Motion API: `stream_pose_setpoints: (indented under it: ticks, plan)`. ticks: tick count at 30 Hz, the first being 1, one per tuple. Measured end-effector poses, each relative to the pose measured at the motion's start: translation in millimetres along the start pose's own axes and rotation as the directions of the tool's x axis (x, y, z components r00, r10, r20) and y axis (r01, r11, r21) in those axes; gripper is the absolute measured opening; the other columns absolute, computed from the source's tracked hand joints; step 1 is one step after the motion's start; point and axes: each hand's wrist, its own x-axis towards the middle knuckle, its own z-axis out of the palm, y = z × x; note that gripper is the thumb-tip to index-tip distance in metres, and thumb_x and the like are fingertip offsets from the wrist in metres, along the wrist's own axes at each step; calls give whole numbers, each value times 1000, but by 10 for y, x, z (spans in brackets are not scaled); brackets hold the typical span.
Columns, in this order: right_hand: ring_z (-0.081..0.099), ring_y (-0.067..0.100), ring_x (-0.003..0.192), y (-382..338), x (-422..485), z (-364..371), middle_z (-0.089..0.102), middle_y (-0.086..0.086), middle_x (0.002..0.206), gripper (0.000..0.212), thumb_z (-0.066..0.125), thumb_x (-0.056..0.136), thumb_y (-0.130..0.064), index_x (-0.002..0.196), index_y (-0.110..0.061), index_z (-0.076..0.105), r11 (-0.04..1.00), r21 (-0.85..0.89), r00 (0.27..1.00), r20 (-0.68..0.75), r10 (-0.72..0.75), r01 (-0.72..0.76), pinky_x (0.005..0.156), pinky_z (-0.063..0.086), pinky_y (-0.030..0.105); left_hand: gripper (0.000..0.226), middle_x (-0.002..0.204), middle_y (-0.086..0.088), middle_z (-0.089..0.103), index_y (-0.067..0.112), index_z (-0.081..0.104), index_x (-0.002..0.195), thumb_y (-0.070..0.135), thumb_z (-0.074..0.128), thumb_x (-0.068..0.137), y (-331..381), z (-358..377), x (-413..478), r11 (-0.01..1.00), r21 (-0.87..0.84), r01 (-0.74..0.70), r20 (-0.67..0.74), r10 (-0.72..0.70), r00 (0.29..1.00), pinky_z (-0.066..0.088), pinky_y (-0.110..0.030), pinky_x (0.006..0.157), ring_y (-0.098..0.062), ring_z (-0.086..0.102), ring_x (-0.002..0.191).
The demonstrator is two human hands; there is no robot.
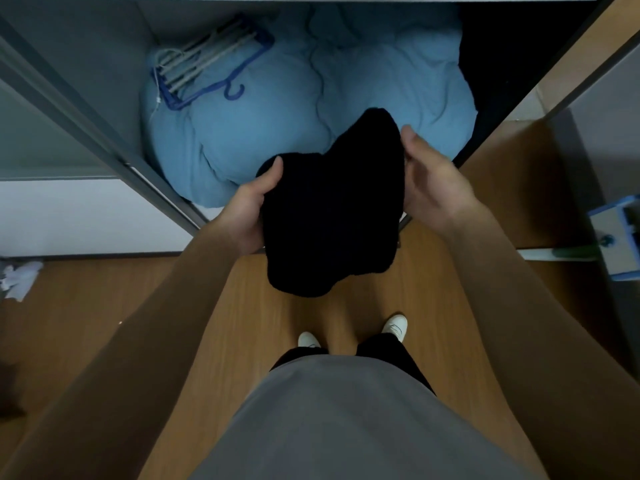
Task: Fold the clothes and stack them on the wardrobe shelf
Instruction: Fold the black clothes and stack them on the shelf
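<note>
Nearest the camera: a grey shirt (332, 420), black trousers (391, 351) and white shoes (394, 327) on a wood floor (104, 306). Above the floor, in front of the body, both hands hold a folded black garment (332, 216). Left hand (249, 209): thumb pressed over the garment's left upper edge, fingers hidden beneath it, so it pinches the cloth. Right hand (433, 188): palm turned toward the garment's right edge, thumb straight alongside it; the fingers are hidden behind the cloth, so their curl cannot be determined. The garment's far end overlaps the wardrobe (104, 64) opening. Inside lies a blue duvet (277, 126), with a bundle of hangers (207, 60) resting on its left rear part.
</note>
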Motion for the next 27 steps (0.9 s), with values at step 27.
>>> stream_pose_setpoints:
  ticks: [27]
  plan:
    - [67,26,112,13,-198,26,68,11,124,52,61,93,-43,130,-6,64,955,240,961,-168,219,-176,93,56,38,19,98,-7,77,15,81,95,23,71,81,-216,158,-144,988,122,92,43,-98,994,59,-28,74,-19,74,86]
